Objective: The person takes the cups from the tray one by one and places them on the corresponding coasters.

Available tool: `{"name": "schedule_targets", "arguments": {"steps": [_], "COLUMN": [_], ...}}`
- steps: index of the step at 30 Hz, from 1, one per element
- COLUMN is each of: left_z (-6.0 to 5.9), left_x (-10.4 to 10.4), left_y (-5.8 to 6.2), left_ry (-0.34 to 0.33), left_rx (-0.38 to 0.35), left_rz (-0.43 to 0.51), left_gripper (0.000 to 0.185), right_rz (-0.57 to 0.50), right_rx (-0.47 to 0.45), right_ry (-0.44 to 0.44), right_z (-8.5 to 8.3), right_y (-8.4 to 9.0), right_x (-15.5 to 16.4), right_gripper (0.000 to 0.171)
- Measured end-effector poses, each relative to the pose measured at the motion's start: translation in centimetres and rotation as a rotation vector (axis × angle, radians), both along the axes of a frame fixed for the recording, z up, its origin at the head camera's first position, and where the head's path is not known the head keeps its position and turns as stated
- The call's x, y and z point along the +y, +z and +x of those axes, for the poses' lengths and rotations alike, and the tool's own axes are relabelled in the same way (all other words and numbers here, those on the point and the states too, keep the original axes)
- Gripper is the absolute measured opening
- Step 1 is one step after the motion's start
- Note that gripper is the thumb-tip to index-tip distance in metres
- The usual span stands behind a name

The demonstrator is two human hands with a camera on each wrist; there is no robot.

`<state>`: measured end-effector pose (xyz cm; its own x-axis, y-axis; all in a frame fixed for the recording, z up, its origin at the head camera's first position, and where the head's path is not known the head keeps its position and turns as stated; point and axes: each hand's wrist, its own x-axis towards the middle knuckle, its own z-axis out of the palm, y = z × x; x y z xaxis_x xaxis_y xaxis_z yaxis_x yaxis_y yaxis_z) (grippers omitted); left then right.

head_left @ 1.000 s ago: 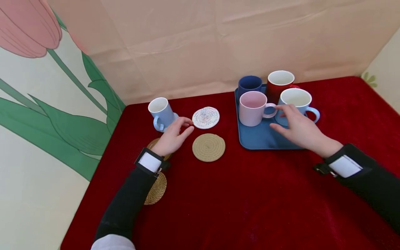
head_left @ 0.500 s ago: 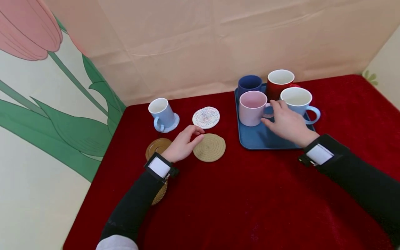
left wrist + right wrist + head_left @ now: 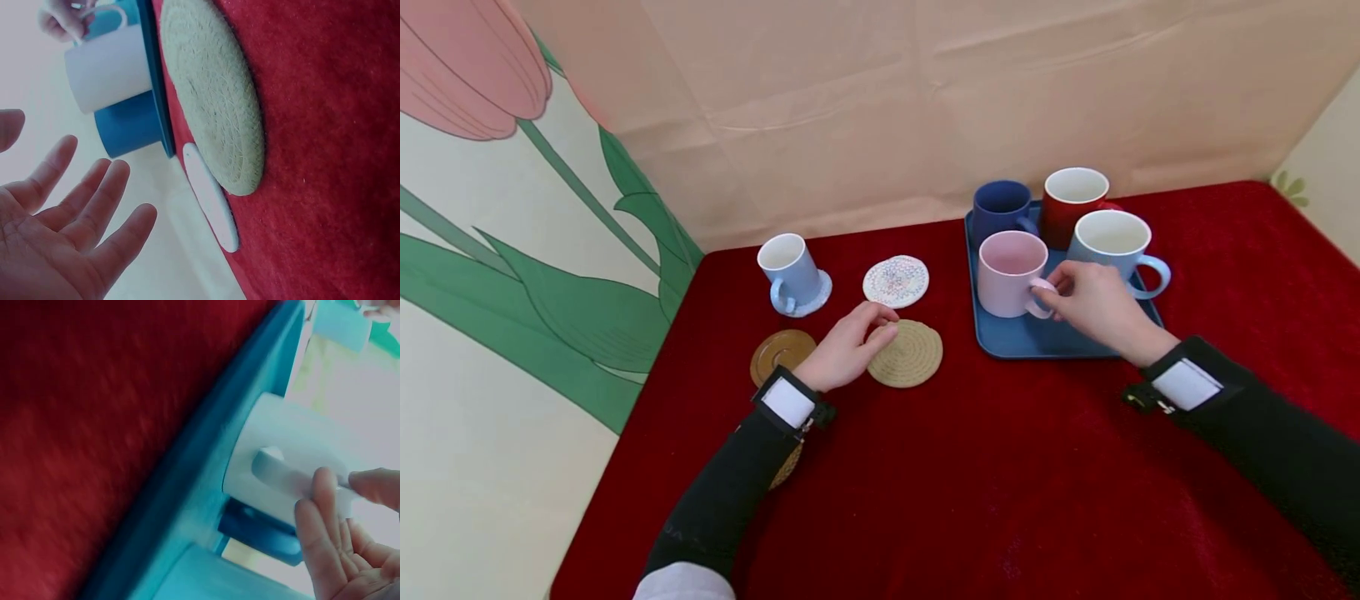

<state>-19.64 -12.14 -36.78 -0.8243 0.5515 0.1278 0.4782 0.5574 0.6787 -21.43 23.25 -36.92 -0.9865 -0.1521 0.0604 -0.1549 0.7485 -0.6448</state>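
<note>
My right hand (image 3: pixel 1097 304) pinches the handle of a pink mug (image 3: pixel 1002 279) between thumb and fingers. The mug is upright at the front of a blue tray (image 3: pixel 1026 342); in the right wrist view its base (image 3: pixel 240 447) is close to the tray, and I cannot tell whether it touches. My left hand (image 3: pixel 844 346) hovers beside a round beige woven coaster (image 3: pixel 910 360), holding nothing. Its fingers (image 3: pixel 103 206) are spread and slightly bent in the left wrist view. Behind that coaster lies a white speckled coaster (image 3: pixel 896 282).
On the tray, a dark blue mug (image 3: pixel 996 212), a red mug (image 3: pixel 1063 218) and a light blue mug (image 3: pixel 1112 242) crowd around the pink one. Another light blue mug (image 3: pixel 793 275) stands on a pale coaster at left. A brown coaster (image 3: pixel 782 348) and a partly hidden woven coaster (image 3: pixel 788 468) lie nearer.
My right hand has closed on the pink mug's handle and brought the mug slightly toward me. My left hand has moved right, from near the left mug to beside the beige coaster.
</note>
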Motion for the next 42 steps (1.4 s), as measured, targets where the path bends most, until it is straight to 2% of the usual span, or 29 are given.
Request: {"name": "schedule_targets", "arguments": {"steps": [10,18,24,27,30,32,33,37,39,42], "left_z": [0.1,0.3,0.2,0.1,0.0,-0.2,-0.3,-0.7,-0.8,-0.9], "left_x": [0.0,0.5,1.5,2.1,2.7,3.2,3.5,4.9,5.6,6.8], "left_y": [-0.3,-0.4,-0.4,-0.4,-0.3,-0.3,-0.2,-0.1,-0.1,-0.1], "left_ry": [-0.005,-0.011,-0.03,-0.037,-0.045,-0.051,-0.059,-0.066,-0.051,-0.016], "left_rx": [-0.031,-0.062,-0.072,-0.067,-0.078,-0.118,-0.167,-0.436,-0.535,-0.568], "left_rz": [0.011,-0.005,-0.03,-0.024,-0.009,0.028,0.073,0.319,0.413,0.445], "left_gripper": [0.029,0.029,0.028,0.028,0.028,0.027,0.027,0.027,0.029,0.03], "right_rz": [-0.205,-0.28,-0.269,-0.226,-0.127,-0.039,0.011,0.183,0.237,0.278], "right_rx": [-0.073,-0.09,-0.089,-0.065,-0.029,-0.005,0.005,0.01,-0.016,-0.071], "right_ry": [0.041,0.102,0.179,0.21,0.24,0.255,0.26,0.285,0.293,0.304], "right_z": [2.4,3.9,4.8,4.9,5.0,4.9,4.8,4.0,3.4,2.8], "right_y": [-0.7,-0.9,-1.1,-0.8,-0.1,0.3,0.5,0.5,0.1,-0.5], "right_x": [-2.4,-5.1,-6.4,-6.2,-5.1,-3.9,-3.2,-0.2,1.1,2.4], "right_gripper": [0.037,0.025,0.026,0.028,0.025,0.022,0.02,0.016,0.018,0.023]}}
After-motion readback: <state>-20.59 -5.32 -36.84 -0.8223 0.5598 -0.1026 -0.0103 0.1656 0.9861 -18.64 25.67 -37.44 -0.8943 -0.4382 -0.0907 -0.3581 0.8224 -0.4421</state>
